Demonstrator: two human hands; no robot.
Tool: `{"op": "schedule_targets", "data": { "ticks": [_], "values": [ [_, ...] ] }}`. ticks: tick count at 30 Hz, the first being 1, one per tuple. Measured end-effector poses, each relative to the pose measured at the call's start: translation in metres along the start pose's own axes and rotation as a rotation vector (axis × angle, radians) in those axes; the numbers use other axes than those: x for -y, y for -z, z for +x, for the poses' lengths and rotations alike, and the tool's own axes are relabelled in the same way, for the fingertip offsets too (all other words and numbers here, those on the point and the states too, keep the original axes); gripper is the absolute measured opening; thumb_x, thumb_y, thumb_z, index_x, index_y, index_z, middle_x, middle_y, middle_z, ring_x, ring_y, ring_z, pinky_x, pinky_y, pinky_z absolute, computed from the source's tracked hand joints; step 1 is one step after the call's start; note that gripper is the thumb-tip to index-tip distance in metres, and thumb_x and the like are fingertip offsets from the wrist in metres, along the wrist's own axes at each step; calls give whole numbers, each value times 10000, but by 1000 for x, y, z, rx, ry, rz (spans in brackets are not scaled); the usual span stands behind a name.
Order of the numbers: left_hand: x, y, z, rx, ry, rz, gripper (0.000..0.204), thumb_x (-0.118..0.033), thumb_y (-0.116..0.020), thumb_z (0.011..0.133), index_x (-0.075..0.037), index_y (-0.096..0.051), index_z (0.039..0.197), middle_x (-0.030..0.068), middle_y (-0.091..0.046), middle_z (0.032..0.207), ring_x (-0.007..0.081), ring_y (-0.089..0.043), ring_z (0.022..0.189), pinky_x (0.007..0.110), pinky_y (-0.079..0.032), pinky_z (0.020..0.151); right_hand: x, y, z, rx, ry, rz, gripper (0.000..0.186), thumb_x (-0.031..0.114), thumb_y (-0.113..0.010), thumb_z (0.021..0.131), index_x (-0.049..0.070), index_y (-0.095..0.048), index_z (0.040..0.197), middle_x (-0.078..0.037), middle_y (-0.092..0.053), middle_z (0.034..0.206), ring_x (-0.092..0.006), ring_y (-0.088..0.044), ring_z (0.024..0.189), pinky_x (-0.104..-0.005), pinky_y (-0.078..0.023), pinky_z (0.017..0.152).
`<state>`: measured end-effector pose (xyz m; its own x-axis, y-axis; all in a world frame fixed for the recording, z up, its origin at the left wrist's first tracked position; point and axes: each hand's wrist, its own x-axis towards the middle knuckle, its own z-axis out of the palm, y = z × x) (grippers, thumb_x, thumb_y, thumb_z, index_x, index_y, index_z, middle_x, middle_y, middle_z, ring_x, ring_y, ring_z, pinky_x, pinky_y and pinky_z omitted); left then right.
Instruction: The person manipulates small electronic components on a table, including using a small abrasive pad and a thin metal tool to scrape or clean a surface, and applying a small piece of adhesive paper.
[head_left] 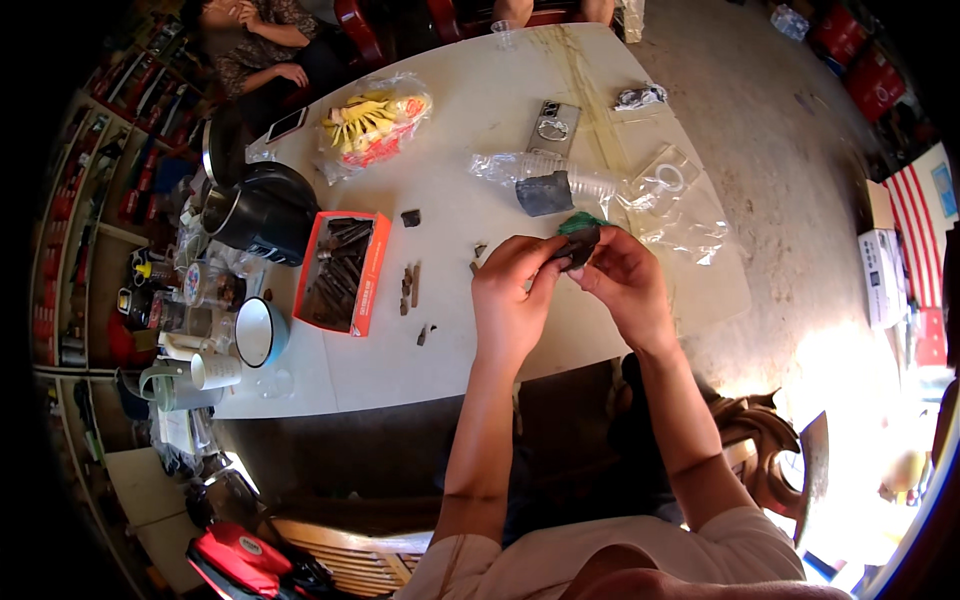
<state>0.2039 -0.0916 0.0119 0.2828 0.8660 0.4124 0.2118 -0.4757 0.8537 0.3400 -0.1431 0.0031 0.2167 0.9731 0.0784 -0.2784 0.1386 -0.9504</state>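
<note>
Above the near right part of the pale table point(440, 300), my left hand point(515, 285) and my right hand point(628, 290) are close together. Both have their fingers pinched on a small dark flat piece point(578, 250), whose kind I cannot make out. Something green point(582, 222) shows just behind it, partly hidden by the fingers. Beyond my hands lies a dark grey sheet point(545, 193), slightly curled, against clear plastic wrapping point(690, 225). To the left, an orange-red box point(372, 275) holds many dark brown sticks point(340, 270). Several short dark pieces point(410, 285) are scattered beside it.
A bag of bananas point(365, 125), two phones point(553, 128) point(287, 125) and a black kettle point(260, 215) stand or lie on the table. Cups and a blue-white bowl point(262, 332) crowd its left edge. Another person point(265, 45) sits at the far left.
</note>
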Motion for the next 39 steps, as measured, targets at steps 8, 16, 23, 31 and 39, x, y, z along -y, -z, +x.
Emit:
{"op": "schedule_targets", "data": {
  "ticks": [8,16,23,31,39],
  "values": [
    [2,1,-5,16,-125,52,141,-37,-689,766,-13,-624,888,119,-603,794,315,-589,715,368,-474,610,-1,-2,2,-63,51,-40,115,56,-673,862,26,-583,927,8,-618,862,-51,-529,736,-201,-431,654],
    [-4,1,-2,93,4,-165,150,-84,-649,853,-9,-651,982,93,-630,854,176,-616,741,271,-478,623,1,2,3,-66,101,64,100,49,-673,858,50,-583,901,1,-642,891,-41,-538,747,-196,-419,629],
    [2,-1,-9,66,287,-411,128,-82,-648,873,28,-647,939,39,-647,814,89,-584,687,232,-479,617,2,-5,-3,-55,66,36,106,87,-665,873,47,-577,918,5,-631,841,-58,-548,729,-208,-426,618],
    [9,0,-6,155,367,-435,93,-16,-664,842,49,-648,907,33,-629,750,81,-565,648,225,-472,602,-2,0,-2,-53,111,-124,153,105,-638,896,-1,-578,989,-12,-625,875,-71,-556,751,-226,-458,658],
    [10,-4,-8,118,326,-483,106,3,-679,828,47,-655,921,29,-628,779,68,-566,679,203,-457,591,3,-9,-3,-93,143,-38,191,71,-606,908,-11,-530,1062,-42,-604,962,-86,-561,812,-241,-476,686]
  ]
}}
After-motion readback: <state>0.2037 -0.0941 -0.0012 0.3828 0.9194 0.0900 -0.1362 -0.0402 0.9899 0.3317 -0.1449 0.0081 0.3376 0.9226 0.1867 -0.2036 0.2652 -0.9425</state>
